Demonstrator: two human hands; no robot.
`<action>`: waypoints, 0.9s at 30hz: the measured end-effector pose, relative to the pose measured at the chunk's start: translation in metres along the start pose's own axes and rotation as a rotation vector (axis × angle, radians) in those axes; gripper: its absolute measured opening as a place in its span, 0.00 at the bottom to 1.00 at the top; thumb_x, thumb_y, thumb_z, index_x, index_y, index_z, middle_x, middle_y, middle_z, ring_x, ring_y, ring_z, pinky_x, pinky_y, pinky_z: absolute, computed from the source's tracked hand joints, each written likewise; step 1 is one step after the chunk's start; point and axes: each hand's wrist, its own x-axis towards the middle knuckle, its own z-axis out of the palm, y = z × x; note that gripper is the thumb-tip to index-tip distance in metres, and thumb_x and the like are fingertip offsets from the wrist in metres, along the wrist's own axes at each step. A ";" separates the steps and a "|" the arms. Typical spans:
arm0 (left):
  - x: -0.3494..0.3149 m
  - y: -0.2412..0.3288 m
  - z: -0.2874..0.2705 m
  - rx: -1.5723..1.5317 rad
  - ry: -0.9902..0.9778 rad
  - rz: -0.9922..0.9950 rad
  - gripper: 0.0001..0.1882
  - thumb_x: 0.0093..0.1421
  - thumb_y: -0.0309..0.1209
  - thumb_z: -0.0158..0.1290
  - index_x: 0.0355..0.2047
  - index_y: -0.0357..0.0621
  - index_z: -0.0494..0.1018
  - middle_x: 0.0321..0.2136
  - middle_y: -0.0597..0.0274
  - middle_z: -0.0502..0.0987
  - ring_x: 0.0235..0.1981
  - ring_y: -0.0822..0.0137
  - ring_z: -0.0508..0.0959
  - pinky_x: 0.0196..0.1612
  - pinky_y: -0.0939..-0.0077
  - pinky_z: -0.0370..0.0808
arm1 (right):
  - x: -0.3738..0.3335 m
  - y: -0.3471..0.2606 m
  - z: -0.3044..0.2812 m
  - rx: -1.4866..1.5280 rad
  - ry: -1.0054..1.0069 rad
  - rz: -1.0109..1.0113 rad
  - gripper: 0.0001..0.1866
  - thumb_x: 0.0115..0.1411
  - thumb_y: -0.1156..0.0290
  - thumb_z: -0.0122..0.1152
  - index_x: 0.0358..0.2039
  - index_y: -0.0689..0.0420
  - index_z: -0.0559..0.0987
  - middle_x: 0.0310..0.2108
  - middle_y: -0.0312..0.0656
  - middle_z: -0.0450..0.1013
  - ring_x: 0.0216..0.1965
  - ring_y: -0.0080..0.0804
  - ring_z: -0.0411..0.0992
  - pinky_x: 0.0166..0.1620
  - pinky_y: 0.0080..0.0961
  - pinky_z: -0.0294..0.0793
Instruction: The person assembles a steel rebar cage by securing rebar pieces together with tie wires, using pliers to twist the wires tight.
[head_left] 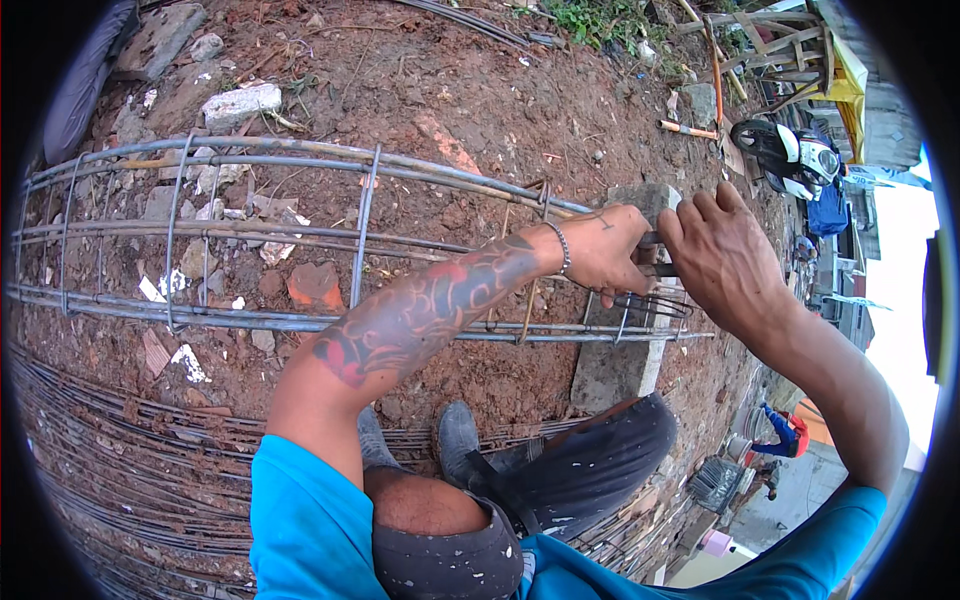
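Observation:
A long cage of grey steel bars (pixel 250 318), tied with square stirrups, lies across the ground in front of me. Over its right end, my left hand (pixel 612 245) is closed, its grip partly hidden by its own fingers. Close beside it, my right hand (pixel 722 255) is wrapped round a dark two-armed tool (pixel 655 270), perhaps pincers, whose arms run between both hands. Just below the hands, thin bent wire loops (pixel 672 303) stick out near the cage end. A concrete block (pixel 615 370) lies under that end.
Many loose steel bars (pixel 130 440) lie on the muddy ground at the left, near my boots (pixel 457 440). Broken bricks and a pale rubble lump (pixel 242 105) are scattered beyond the cage. A motorcycle (pixel 790 155) stands at far right; another person (pixel 785 432) bends over lower right.

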 end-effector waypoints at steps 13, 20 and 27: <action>0.024 0.009 0.019 0.311 0.290 0.217 0.11 0.56 0.35 0.56 0.36 0.43 0.77 0.28 0.46 0.78 0.35 0.47 0.79 0.38 0.61 0.75 | -0.029 0.035 0.041 0.024 0.095 -0.104 0.06 0.60 0.67 0.52 0.32 0.54 0.70 0.17 0.38 0.72 0.23 0.32 0.77 0.25 0.32 0.76; 0.046 -0.012 0.038 0.779 0.340 -0.080 0.13 0.57 0.37 0.56 0.28 0.36 0.76 0.24 0.40 0.76 0.31 0.39 0.76 0.35 0.53 0.73 | -0.034 0.026 0.134 0.284 0.380 -0.034 0.07 0.57 0.63 0.52 0.33 0.51 0.69 0.17 0.38 0.70 0.20 0.38 0.75 0.21 0.33 0.72; 0.060 -0.017 0.036 0.825 0.319 -0.041 0.24 0.59 0.43 0.55 0.25 0.26 0.74 0.21 0.38 0.76 0.27 0.42 0.78 0.32 0.54 0.74 | -0.030 0.029 0.162 0.369 0.417 -0.001 0.06 0.54 0.65 0.52 0.30 0.50 0.68 0.16 0.39 0.71 0.21 0.40 0.75 0.20 0.37 0.71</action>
